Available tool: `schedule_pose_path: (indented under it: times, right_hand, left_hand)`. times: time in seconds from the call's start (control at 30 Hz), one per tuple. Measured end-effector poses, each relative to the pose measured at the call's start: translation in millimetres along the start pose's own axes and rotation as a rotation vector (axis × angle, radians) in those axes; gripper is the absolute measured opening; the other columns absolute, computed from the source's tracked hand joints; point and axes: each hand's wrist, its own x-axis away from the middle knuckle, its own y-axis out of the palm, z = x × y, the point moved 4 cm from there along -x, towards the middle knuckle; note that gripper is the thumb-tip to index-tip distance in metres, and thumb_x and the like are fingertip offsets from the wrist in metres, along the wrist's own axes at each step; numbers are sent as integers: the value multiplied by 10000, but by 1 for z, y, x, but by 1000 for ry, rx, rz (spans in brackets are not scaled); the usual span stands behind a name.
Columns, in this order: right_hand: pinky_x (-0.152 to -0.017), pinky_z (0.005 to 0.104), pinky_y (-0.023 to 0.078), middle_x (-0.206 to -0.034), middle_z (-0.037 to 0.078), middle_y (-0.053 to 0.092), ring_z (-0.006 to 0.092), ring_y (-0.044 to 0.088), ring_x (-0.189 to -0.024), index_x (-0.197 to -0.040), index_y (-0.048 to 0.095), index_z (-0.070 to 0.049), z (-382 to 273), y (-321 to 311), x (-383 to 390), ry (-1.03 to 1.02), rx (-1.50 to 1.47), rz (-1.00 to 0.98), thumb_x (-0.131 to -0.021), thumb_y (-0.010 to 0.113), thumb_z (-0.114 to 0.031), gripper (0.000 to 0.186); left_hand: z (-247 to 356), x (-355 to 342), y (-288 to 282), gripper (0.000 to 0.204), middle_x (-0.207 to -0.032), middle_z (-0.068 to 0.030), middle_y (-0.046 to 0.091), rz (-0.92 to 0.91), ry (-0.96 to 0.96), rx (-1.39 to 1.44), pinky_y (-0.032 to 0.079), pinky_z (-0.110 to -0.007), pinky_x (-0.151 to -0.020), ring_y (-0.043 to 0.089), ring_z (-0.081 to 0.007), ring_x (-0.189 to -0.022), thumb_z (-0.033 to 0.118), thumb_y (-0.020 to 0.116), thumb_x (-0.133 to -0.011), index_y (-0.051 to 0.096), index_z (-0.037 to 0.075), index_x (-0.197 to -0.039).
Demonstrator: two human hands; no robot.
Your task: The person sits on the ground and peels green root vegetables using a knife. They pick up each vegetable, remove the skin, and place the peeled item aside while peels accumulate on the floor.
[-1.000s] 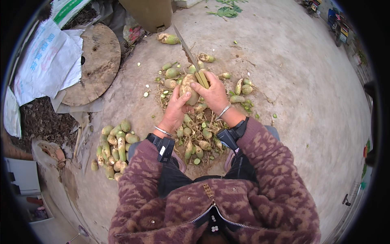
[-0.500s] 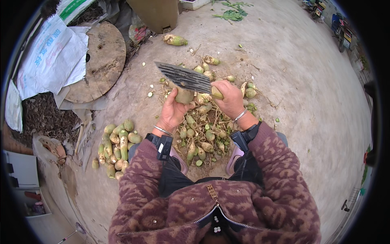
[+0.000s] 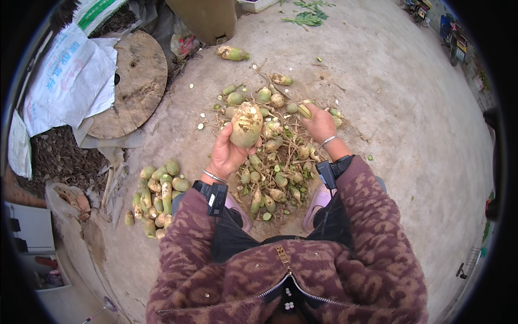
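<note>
Cups a large radish (image 3: pixel 247 125) in the left hand (image 3: pixel 229 155), near the centre of the frame, with fingers curved beneath its lower end and the thumb up its left side — closed only as far as so thick a body allows. Grips a yellowish knife handle (image 3: pixel 305 112) in the right hand (image 3: pixel 319 129), to the right of centre, with fingers folded snugly round it; cannot tell where the blade runs.

Lies upward and slightly right of the left palm, this radish, with its long axis close to vertical in the frame and its upper end free of the grip. Shows brown, scuffed patches and a small pale spot toward that end. Touches the left hand, plainly the nearer; sits apart from the right, across a gap to the right of the frame.

Differs from half a second ago in one main respect: no longer has the broad blade lying across the radish and hiding its upper end. Now places the right hand farther right and a little lower, but keeps the left in nearly the same spot.

Leaves in view a rooty pile (image 3: pixel 278 178) of smaller radishes below the hands — and a tidier heap (image 3: pixel 162 197) at left.
</note>
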Motion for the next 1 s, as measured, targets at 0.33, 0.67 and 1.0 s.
schedule_pose_path:
  times: [0.33,0.67,1.0]
  right_hand:
    - [-627,353,500,-798,49,602,245,627,-706,-1019,630,-126,-50,-14,32,-594,-10,150,-677,739,-156,360]
    - [-670,438,512,-827,123,672,325,656,-778,-1031,625,-164,25,-10,8,103,131,-102,-823,640,-266,232]
    - [-645,361,497,-771,39,599,241,623,-725,-1012,616,-134,-66,-14,34,-535,140,37,-696,710,-141,330]
  left_hand:
    - [-4,-3,-21,479,-1138,-100,653,87,24,99,507,-345,-659,629,-282,-946,439,555,-924,532,100,-1262]
    - [15,1,-23,548,-1256,-118,558,205,135,-300,512,-358,-868,602,-246,-1052,310,641,-888,440,89,-1348]
    - [35,-3,-26,446,-1091,-128,654,672,493,-1779,501,-342,-850,638,-274,-1010,167,698,-796,559,55,-1206]
